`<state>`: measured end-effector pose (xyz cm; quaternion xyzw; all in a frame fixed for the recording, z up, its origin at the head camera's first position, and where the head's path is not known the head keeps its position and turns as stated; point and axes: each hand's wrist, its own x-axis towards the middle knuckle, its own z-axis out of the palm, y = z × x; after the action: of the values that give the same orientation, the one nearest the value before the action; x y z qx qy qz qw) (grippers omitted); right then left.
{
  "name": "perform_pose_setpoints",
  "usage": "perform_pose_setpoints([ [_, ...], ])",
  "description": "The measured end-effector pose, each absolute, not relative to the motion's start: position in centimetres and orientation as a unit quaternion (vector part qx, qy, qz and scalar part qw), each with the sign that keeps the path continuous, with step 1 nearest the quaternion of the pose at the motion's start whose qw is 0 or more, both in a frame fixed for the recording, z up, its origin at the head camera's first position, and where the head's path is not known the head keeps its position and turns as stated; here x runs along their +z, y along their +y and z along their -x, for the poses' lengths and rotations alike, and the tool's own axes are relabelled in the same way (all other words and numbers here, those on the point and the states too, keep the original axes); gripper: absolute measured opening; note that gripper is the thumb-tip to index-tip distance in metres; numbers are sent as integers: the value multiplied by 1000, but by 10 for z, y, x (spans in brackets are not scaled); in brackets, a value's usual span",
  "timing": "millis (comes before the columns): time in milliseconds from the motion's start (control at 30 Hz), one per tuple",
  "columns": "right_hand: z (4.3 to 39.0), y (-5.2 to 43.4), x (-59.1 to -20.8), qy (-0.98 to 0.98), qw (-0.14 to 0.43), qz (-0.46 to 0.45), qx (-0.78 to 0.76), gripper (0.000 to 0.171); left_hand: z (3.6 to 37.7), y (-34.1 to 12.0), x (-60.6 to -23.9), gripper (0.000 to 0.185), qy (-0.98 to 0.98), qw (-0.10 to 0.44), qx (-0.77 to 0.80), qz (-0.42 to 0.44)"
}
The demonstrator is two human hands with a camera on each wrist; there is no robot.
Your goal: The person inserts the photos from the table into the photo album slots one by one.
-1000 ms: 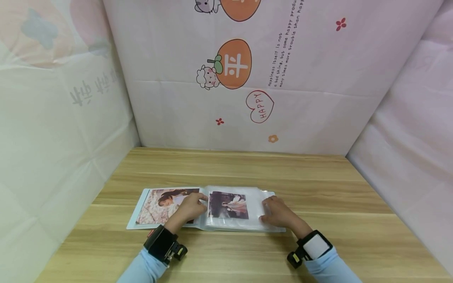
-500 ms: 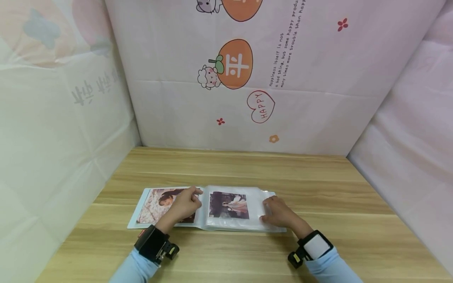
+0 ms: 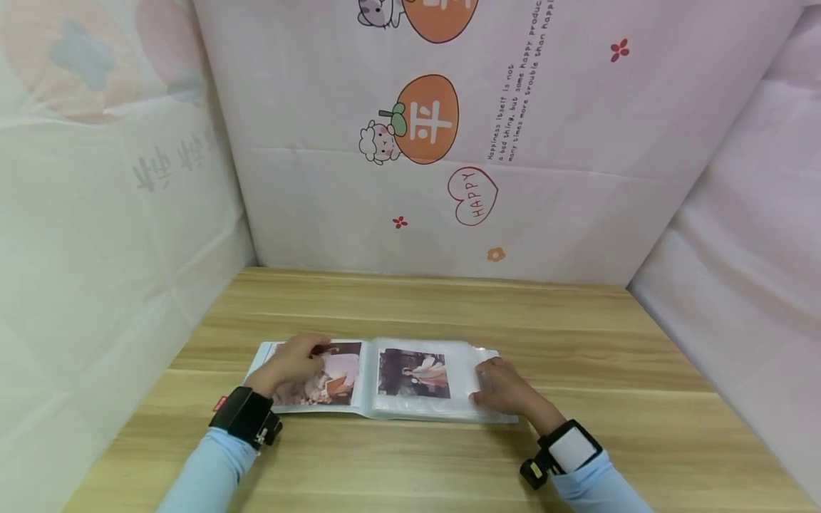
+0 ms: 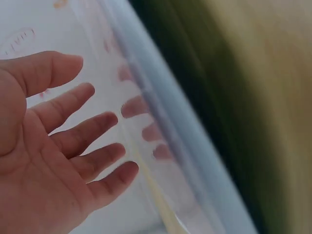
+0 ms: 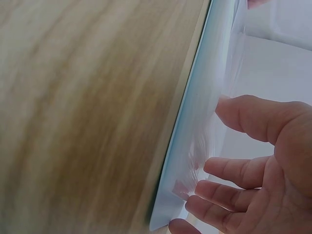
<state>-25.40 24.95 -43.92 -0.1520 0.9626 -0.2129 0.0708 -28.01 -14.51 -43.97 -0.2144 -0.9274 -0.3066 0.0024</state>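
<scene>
Two hands rest on the open photo album (image 3: 378, 381) lying on the near part of the wooden table (image 3: 449, 306): the left hand (image 3: 290, 362), fingers spread flat, on its left page, the right hand (image 3: 503, 388), fingers relaxed, at its right edge.

Count at this frame, head view unless noted.

Photo album (image 3: 378, 381): 1, lay open near the front edge of the wooden table (image 3: 449, 306).
Photos showing in the open spread: 2, the left-page photo (image 3: 323, 374) and the right-page photo (image 3: 413, 373).
Hands: 2, left hand (image 3: 290, 361) over the left page, right hand (image 3: 503, 388) at the right page edge.
Wrist-worn devices: 2, the left wrist band (image 3: 246, 417) and the right wrist band (image 3: 564, 452).
Tables: 1.
Backdrop sheets: 3.
</scene>
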Motion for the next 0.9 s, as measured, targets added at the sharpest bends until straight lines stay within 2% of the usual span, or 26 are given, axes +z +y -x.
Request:
perform_pose_setpoints([
  [367,252,250,-439,964,67,147,-209,48,288,-192,-451,44,-950,-18,-275,144],
  [633,253,252,-441,965,65,148,-208,48,291,-198,-454,45,-950,-20,-278,141],
  [900,254,250,-442,964,67,150,-209,49,289,-199,-444,37,-956,-19,-261,133],
])
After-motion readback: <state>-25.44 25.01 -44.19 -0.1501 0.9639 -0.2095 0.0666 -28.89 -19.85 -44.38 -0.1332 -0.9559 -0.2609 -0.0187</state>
